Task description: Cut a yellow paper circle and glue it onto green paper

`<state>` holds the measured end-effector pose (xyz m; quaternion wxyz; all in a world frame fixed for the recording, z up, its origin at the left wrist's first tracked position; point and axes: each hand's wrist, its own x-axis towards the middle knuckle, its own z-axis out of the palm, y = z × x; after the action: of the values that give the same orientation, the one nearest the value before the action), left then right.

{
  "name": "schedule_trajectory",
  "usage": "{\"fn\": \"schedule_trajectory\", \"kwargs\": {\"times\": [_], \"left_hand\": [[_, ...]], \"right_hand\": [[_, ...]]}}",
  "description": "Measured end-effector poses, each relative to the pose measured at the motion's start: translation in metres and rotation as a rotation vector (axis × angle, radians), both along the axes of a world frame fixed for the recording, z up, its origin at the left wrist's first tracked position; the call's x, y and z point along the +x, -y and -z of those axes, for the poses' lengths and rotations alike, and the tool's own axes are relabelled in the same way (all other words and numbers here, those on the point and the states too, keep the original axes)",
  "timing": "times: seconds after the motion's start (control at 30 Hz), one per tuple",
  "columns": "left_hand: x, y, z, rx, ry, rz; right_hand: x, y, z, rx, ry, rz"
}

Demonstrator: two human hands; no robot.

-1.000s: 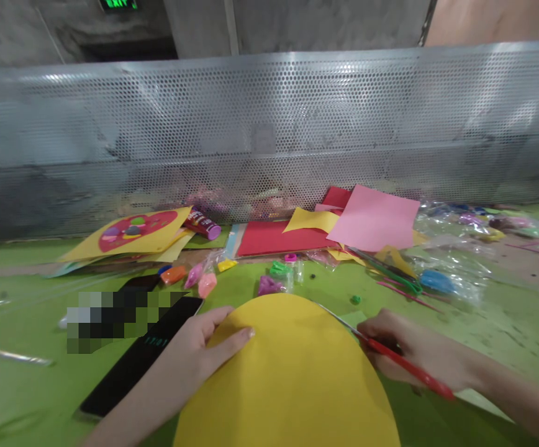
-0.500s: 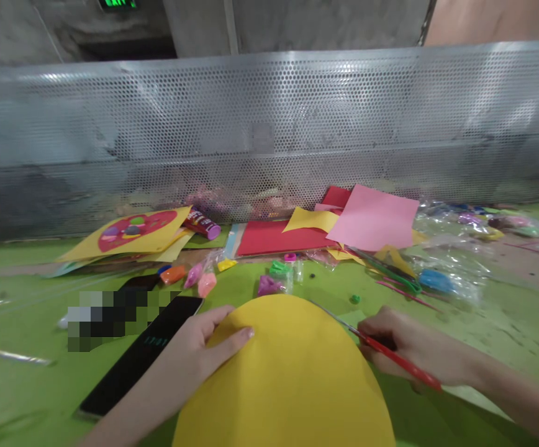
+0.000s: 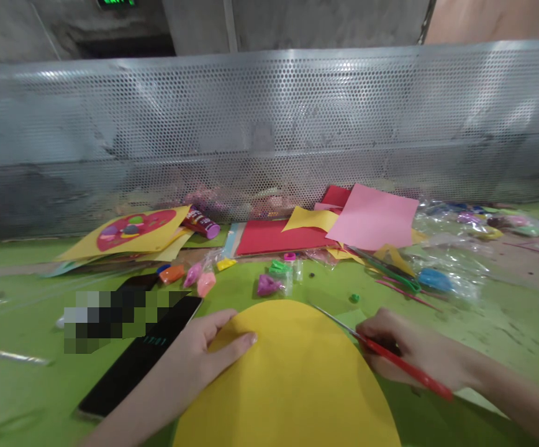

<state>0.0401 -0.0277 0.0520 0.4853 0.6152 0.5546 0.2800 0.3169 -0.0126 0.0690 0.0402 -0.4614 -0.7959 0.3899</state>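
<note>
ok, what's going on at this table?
A person's left hand grips the left edge of a rounded yellow paper, thumb on top. The right hand holds red-handled scissors, blades lying along the paper's right edge. A black phone lies on the green table just left of the left hand. Further back sit a pink sheet, a red sheet and small coloured lumps.

nothing reads clearly: the green lit sign [image 3: 117,3] is cut off by the top edge, and print on the phone [image 3: 143,357] and glue stick [image 3: 202,222] is blurred.
</note>
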Motion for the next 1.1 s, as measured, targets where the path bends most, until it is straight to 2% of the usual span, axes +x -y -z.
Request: {"fn": "schedule_trajectory", "kwargs": {"times": [0.17, 0.47, 0.7, 1.1], "left_hand": [[0.0004, -0.0015, -0.0004, -0.010, -0.001, -0.008], [0.0010, 0.0018, -0.0044, 0.032, -0.017, -0.017], [0.0053, 0.0025, -0.0095, 0.030, -0.047, -0.046], [0.0039, 0.0017, -0.0072, 0.049, -0.067, -0.044]], "right_hand": [[-0.0023, 0.0020, 0.0033, 0.047, -0.001, 0.030], [-0.0006, -0.0003, 0.0052, 0.085, 0.009, -0.003], [-0.0003, -0.0005, -0.0024, 0.026, 0.033, -0.048], [0.0016, 0.0004, 0.0076, 0.105, 0.007, -0.044]]}}
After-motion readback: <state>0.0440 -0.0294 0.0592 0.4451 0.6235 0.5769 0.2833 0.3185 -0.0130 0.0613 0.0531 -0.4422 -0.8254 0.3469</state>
